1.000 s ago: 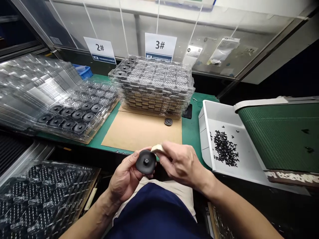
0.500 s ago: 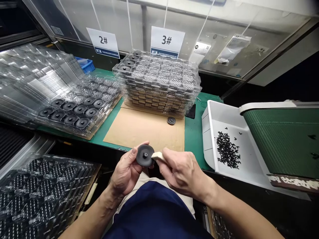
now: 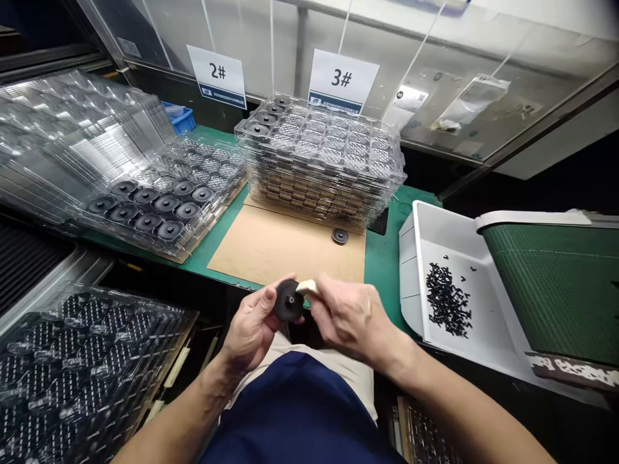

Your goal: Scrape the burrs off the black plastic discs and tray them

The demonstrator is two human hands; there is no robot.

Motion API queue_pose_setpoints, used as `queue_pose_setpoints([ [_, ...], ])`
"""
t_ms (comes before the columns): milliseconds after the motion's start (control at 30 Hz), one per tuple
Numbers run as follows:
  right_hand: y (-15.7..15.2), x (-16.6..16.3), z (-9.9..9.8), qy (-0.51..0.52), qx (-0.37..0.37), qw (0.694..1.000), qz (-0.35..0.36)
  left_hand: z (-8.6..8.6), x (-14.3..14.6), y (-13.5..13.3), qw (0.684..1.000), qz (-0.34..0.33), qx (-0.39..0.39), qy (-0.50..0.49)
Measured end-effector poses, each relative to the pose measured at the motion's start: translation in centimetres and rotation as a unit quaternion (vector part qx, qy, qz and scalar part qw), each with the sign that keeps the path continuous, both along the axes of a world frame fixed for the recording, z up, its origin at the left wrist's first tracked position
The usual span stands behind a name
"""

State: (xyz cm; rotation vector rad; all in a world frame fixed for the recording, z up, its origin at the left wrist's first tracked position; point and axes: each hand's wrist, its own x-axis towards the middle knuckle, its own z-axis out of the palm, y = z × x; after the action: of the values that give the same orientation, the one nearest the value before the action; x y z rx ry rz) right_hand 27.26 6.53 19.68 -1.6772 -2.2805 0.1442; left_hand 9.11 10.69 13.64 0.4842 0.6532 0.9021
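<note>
My left hand (image 3: 251, 327) is shut on a round black rubber disc (image 3: 289, 301) with a small metal-ringed hole at its centre. The disc is tilted, and my fingers hide part of its rim. My right hand (image 3: 349, 316) pinches a cream-coloured pad (image 3: 306, 287), pressing it against the disc's upper right edge. A second black disc (image 3: 340, 236) lies flat on a brown cardboard sheet (image 3: 285, 251), beyond my hands.
A tall stack of clear plastic trays (image 3: 319, 187) stands behind the cardboard, with a tray of black discs (image 3: 207, 222) to its left. To the right are a white bin of small black parts (image 3: 411, 270) and a green conveyor belt (image 3: 556, 290). A tray of black parts (image 3: 186, 316) lies lower left.
The pad has moved from the disc's right side to its upper right edge, and the disc has turned slightly. The whole scene has shifted right in view.
</note>
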Motion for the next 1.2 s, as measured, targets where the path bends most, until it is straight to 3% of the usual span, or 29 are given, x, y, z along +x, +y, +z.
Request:
queue_pose_setpoints([
  [100, 1.2, 0.4, 0.6, -0.053, 0.023, 0.996, 0.068, -0.7, -0.4, 0.1, 0.991, -0.115, -0.05, -0.036],
  [167, 1.8, 0.4, 1.3, -0.084, 0.04, 0.988, 0.127, -0.8, -0.4, 0.2, 0.984, -0.142, -0.08, -0.07],
  [233, 2.2, 0.1, 1.9, -0.074, 0.057, 0.989, 0.117, -0.6, -0.3, 0.4, 0.987, -0.095, -0.08, -0.101],
  [367, 1.7, -1.0, 2.2, 0.029, 0.041, 0.998, 0.025, 0.2, -0.4, 0.9, 0.993, 0.048, 0.001, -0.109],
  [500, 1.5, -1.3, 1.9, 0.009, 0.004, 0.999, 0.047, 0.4, -1.4, 1.2, 0.994, 0.057, 0.034, -0.087],
  [567, 1.7, -1.0, 2.0, -0.024, 0.013, 0.999, 0.035, 0.3, -1.8, 1.3, 0.996, 0.026, 0.018, -0.087],
  [700, 2.1, -0.3, 2.9, -0.062, -0.003, 0.993, 0.097, -0.2, -2.3, 1.3, 0.995, -0.053, -0.031, -0.085],
  [833, 2.8, -0.5, 4.0, -0.128, 0.018, 0.987, 0.098, -1.0, -2.0, 1.3, 0.982, -0.158, -0.059, -0.086],
  [967, 3.7, -1.1, 4.7, -0.142, 0.051, 0.959, 0.238, -1.3, -1.7, 1.3, 0.956, -0.227, -0.098, -0.158],
  [1033, 4.0, -1.2, 4.7, -0.139, 0.064, 0.959, 0.239, -1.0, -1.7, 1.3, 0.964, -0.182, -0.085, -0.176],
  [1133, 3.9, -1.3, 4.1, -0.094, 0.012, 0.989, 0.109, -0.5, -1.7, 1.5, 0.989, -0.029, -0.026, -0.144],
  [1200, 3.6, -1.7, 3.5, -0.014, -0.036, 0.997, 0.069, -0.1, -1.5, 1.5, 0.994, 0.028, 0.02, -0.105],
])
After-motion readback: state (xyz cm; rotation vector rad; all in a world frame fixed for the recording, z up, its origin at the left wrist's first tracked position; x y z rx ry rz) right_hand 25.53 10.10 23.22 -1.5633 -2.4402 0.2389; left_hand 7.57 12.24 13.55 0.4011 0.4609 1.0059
